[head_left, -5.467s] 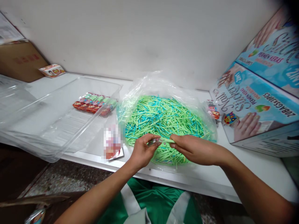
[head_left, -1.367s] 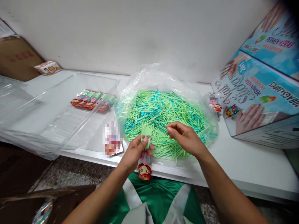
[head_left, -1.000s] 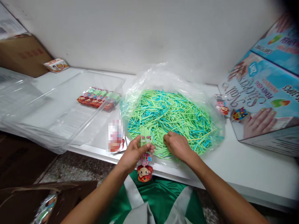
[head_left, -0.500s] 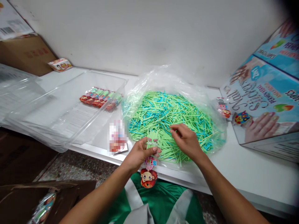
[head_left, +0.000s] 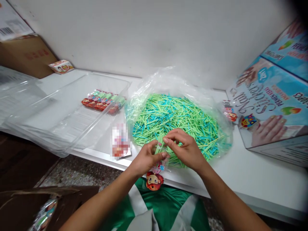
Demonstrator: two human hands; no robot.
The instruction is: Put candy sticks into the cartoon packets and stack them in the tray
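My left hand [head_left: 147,157] is closed around a small doll-shaped packet [head_left: 154,181], which hangs with its red-haired doll head down over the table's front edge. Green sticks [head_left: 159,147] show at the packet's upper end, above my left thumb. My right hand [head_left: 184,147] is there too, thumb and forefinger pinched at the top of those sticks. Its fingers partly hide what is between them. Behind both hands, a big heap of thin green and blue sticks [head_left: 178,115] lies in an open clear plastic bag [head_left: 168,77].
On the left, a clear plastic tray [head_left: 69,128] has several filled doll packets [head_left: 102,101] beside its right wall. A blurred-out packet [head_left: 121,141] lies near the front edge. Large printed boxes [head_left: 271,102] stand at right; a brown carton [head_left: 26,56] stands back left.
My right hand has moved left from over the heap to the top of the packet. My left hand has tilted the packet slightly and shifted it a little to the right.
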